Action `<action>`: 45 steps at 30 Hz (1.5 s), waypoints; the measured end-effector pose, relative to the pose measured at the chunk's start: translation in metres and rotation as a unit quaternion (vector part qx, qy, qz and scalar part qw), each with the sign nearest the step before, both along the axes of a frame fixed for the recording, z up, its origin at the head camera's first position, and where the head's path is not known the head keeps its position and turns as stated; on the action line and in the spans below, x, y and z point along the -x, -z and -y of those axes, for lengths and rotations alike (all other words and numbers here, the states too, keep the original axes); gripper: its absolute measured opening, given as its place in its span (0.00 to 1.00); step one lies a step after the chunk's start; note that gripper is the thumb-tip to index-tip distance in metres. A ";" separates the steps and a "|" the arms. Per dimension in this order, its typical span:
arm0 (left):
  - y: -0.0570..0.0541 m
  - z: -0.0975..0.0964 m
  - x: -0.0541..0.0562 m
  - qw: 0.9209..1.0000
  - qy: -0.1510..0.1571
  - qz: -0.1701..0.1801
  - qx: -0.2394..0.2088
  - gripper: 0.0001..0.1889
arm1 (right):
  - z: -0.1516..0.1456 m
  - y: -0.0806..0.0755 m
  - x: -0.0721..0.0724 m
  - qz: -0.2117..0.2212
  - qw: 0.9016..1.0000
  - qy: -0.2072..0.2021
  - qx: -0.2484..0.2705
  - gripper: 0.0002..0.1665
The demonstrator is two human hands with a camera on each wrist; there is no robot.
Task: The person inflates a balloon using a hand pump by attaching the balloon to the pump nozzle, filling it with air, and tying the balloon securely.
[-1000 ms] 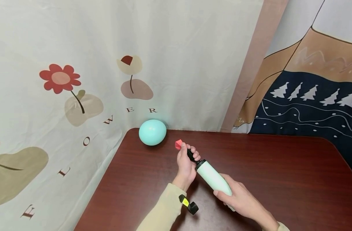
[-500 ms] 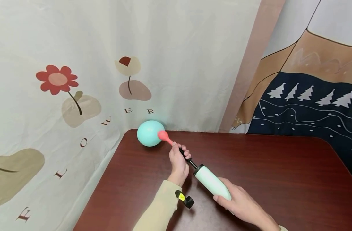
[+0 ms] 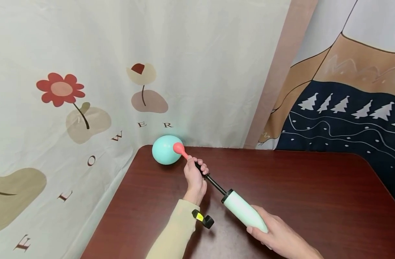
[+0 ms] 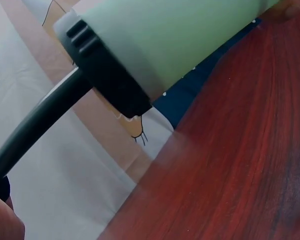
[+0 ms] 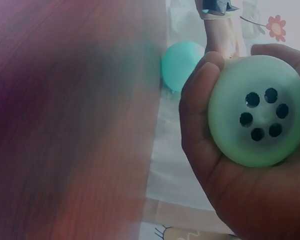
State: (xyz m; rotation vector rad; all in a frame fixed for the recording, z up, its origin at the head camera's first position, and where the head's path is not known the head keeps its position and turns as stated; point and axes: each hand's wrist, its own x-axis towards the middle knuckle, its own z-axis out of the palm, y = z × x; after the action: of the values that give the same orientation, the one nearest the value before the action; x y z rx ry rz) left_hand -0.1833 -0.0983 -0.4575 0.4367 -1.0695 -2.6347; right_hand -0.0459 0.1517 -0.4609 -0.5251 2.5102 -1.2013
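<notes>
And there was the pump (image 3: 246, 210), slanting above the brown table (image 3: 314, 187); the left hand (image 3: 195, 177) had its fingers wrapped round the black handle (image 3: 200, 168), while the right hand (image 3: 279, 232) gripped the pale green barrel near its rounded end; a length of black rod (image 3: 217, 184) showed between; out front poked a small red balloon (image 3: 178, 148), round-tipped, overlapping in the head view the bigger turquoise balloon (image 3: 164, 151), which sat at the far left corner!
</notes>
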 end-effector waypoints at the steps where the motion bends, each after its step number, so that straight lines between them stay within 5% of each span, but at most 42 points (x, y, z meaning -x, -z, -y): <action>1: 0.000 0.000 -0.001 1.000 -0.002 -0.001 0.001 0.17 | 0.000 0.000 0.000 0.003 1.000 0.002 -0.001 0.35; 7: 0.004 -0.006 -0.007 1.000 0.017 -0.012 0.018 0.17 | 0.011 0.001 0.005 0.046 0.998 0.038 -0.023 0.40; 14: 0.010 -0.012 -0.015 0.997 0.068 -0.023 0.033 0.17 | 0.026 0.006 0.008 -0.009 0.998 0.050 -0.024 0.38; 19: 0.007 -0.006 -0.016 0.993 0.109 -0.044 0.020 0.17 | 0.026 0.005 0.012 0.057 0.997 0.043 0.031 0.39; 26: -0.001 0.011 -0.014 0.967 0.218 -0.085 -0.100 0.13 | 0.024 -0.001 0.014 0.059 0.996 0.050 0.040 0.38; 30: -0.002 0.018 -0.011 0.955 0.255 -0.077 -0.130 0.16 | 0.022 0.000 0.014 0.035 0.998 0.052 0.024 0.37; 34: -0.001 0.016 -0.011 0.960 0.250 -0.048 -0.119 0.19 | 0.020 0.000 0.014 0.016 0.998 0.056 0.008 0.37; 40: 0.003 0.012 -0.012 0.967 0.246 -0.009 -0.065 0.20 | 0.018 0.001 0.014 0.042 0.998 0.032 0.016 0.37; 45: 0.005 0.011 -0.013 0.969 0.231 0.014 -0.084 0.20 | 0.017 0.002 0.013 0.021 0.999 0.027 -0.004 0.36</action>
State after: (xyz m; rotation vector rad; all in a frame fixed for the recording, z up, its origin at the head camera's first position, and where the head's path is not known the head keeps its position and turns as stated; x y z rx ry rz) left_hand -0.1703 -0.1095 -0.4621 0.2854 -1.0655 -3.1542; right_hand -0.0592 0.1349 -0.4631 -0.4272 2.5072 -1.2082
